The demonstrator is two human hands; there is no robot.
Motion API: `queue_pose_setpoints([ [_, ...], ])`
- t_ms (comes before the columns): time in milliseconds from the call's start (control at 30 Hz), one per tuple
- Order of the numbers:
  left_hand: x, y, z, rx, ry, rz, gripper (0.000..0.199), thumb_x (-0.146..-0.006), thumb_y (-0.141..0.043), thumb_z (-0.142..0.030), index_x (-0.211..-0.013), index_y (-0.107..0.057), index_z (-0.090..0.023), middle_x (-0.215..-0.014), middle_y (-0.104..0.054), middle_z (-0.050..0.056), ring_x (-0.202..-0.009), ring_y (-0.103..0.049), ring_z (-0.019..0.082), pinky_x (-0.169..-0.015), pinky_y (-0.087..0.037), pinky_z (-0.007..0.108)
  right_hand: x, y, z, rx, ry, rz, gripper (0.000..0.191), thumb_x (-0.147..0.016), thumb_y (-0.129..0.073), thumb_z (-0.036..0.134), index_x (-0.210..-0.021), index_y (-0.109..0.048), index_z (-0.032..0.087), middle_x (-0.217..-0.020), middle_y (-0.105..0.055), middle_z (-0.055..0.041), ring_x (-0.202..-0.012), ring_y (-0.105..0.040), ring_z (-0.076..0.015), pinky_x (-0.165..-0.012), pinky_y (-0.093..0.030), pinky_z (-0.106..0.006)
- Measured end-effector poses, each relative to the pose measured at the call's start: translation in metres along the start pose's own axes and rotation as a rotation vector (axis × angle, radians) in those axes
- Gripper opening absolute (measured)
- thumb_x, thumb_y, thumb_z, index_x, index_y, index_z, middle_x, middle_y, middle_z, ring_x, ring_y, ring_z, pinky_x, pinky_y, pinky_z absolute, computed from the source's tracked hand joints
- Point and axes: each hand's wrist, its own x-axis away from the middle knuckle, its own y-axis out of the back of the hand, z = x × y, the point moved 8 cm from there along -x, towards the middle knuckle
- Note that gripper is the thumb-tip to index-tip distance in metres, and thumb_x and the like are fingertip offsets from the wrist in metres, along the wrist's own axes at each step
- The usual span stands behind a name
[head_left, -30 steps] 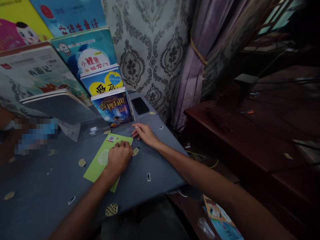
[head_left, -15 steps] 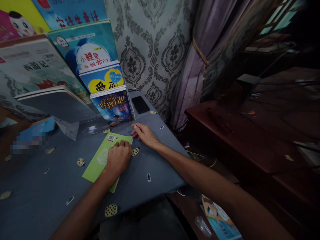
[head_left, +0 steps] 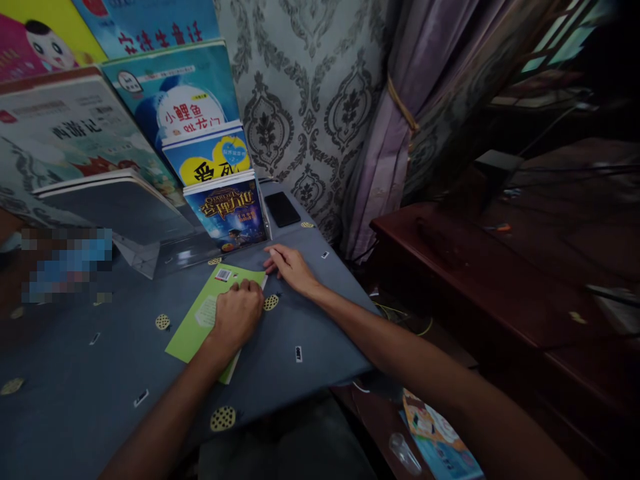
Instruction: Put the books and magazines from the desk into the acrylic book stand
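A green book (head_left: 196, 325) lies slantwise on the cloth-covered table, a barcode showing near its top corner. My left hand (head_left: 239, 308) rests on its right side, fingers curled toward the edge; the fingertips are hidden. Just beyond the book's upper right corner, my right hand (head_left: 291, 268) lies on the table with its fingers loosely stretched and nothing in them. In front of both hands, a dark blue book (head_left: 230, 213) stands in a clear display rack (head_left: 187, 253).
More picture books (head_left: 197, 100) stand in the rack behind. A black phone (head_left: 283, 209) lies by the patterned wall. To the right are a purple curtain (head_left: 395, 120) and a dark red wooden cabinet (head_left: 450, 267). Low by the table's edge lie a colourful book (head_left: 445, 440) and a clear plastic item (head_left: 404, 453).
The view has shifted very slightly. Both hands and the green book keep their places.
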Motion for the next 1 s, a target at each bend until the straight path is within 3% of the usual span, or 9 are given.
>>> queue_pose_setpoints([
  [400,0.003,0.003,-0.001,0.019,0.000,0.031,0.039,-0.100,-0.029,-0.023,-0.103,-0.065,-0.009,-0.101,-0.069,0.017,-0.098,-0.069,0.031,-0.071,-0.054,0.038,0.010,0.007,0.025,0.091,0.132,-0.077,0.033,-0.102,-0.039,0.039,-0.114,-0.063,0.020,-0.084,-0.072,-0.0031,-0.071,-0.071,-0.0148,-0.065,-0.051,-0.025],
  [567,0.004,0.003,-0.003,0.015,0.012,0.041,0.038,-0.101,-0.032,-0.025,-0.106,-0.065,-0.009,-0.106,-0.069,0.017,-0.103,-0.068,0.030,-0.075,-0.055,0.036,0.019,-0.008,0.039,0.457,0.235,0.085,0.030,-0.102,-0.041,0.030,-0.119,-0.064,0.021,-0.087,-0.073,-0.0036,-0.077,-0.069,-0.0169,-0.074,-0.047,-0.027],
  [667,0.007,0.003,0.001,0.032,-0.016,0.040,0.035,-0.101,-0.037,-0.028,-0.110,-0.065,-0.010,-0.114,-0.069,0.016,-0.105,-0.067,0.028,-0.079,-0.055,0.035,0.022,-0.013,0.040,0.644,0.250,0.121,0.030,-0.102,-0.042,0.029,-0.119,-0.064,0.020,-0.094,-0.075,-0.0062,-0.082,-0.069,-0.0187,-0.073,-0.043,-0.027],
  [767,0.019,-0.001,0.016,0.094,-0.145,0.028,0.034,-0.099,-0.047,-0.031,-0.125,-0.062,-0.015,-0.135,-0.062,0.014,-0.123,-0.060,0.027,-0.094,-0.053,0.036,0.025,-0.017,0.042,0.757,0.264,0.140,0.028,-0.102,-0.043,0.029,-0.107,-0.068,0.019,-0.088,-0.075,-0.0064,-0.077,-0.068,-0.0185,-0.068,-0.037,-0.027],
  [867,0.046,-0.010,0.042,0.199,-0.341,0.036,0.051,-0.094,-0.058,-0.042,-0.141,-0.051,-0.024,-0.152,-0.048,0.009,-0.141,-0.043,0.024,-0.114,-0.038,0.040,0.027,-0.023,0.043,0.835,0.310,0.167,0.026,-0.100,-0.047,0.028,-0.094,-0.071,0.019,-0.079,-0.073,-0.0051,-0.071,-0.064,-0.0173,-0.063,-0.033,-0.027],
  [1000,0.088,-0.027,0.081,0.230,-0.432,0.122,0.078,-0.085,-0.065,-0.058,-0.152,-0.033,-0.035,-0.160,-0.032,0.007,-0.147,-0.033,0.029,-0.117,-0.033,0.050,0.029,-0.029,0.046,0.857,0.405,0.199,0.023,-0.098,-0.050,0.024,-0.092,-0.072,0.019,-0.078,-0.072,-0.0047,-0.074,-0.061,-0.0178,-0.064,-0.033,-0.027],
])
